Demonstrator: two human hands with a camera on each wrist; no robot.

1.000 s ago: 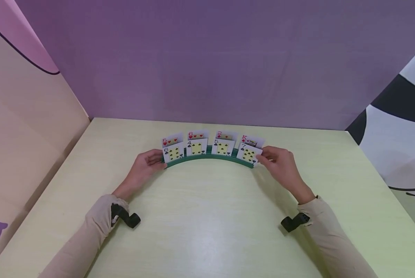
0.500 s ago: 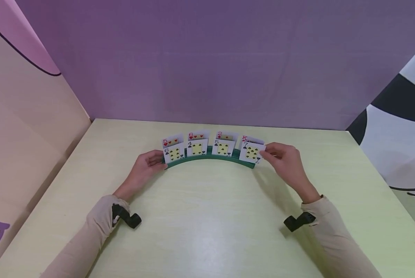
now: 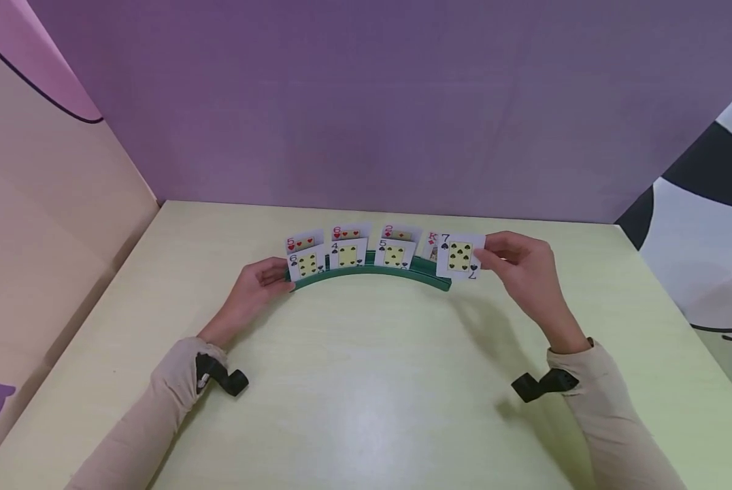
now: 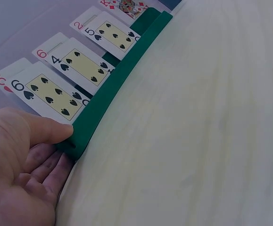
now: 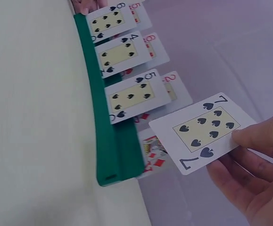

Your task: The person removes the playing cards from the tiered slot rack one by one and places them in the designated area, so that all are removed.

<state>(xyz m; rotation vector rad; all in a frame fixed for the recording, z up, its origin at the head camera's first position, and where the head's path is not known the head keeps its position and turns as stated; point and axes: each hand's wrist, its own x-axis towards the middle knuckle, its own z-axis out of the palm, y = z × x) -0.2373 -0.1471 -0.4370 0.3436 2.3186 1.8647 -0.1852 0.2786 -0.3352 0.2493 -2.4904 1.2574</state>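
A curved green card holder stands on the table with two rows of playing cards. Its front row shows the six of spades, four of spades and five of spades. Behind them stand red cards, among them the king of diamonds at the right end. My left hand grips the holder's left end, thumb in front and fingers behind. Pinched by its right edge in my right hand, the seven of spades is raised clear of the holder, partly covering the king in the head view.
The pale table reaches back to a purple wall. A pale panel borders the left side. Black wrist cameras sit on both sleeves.
My right hand has lifted the seven of spades out of the holder's right end, moving it up and to the right. My left hand keeps its grip at the left end.
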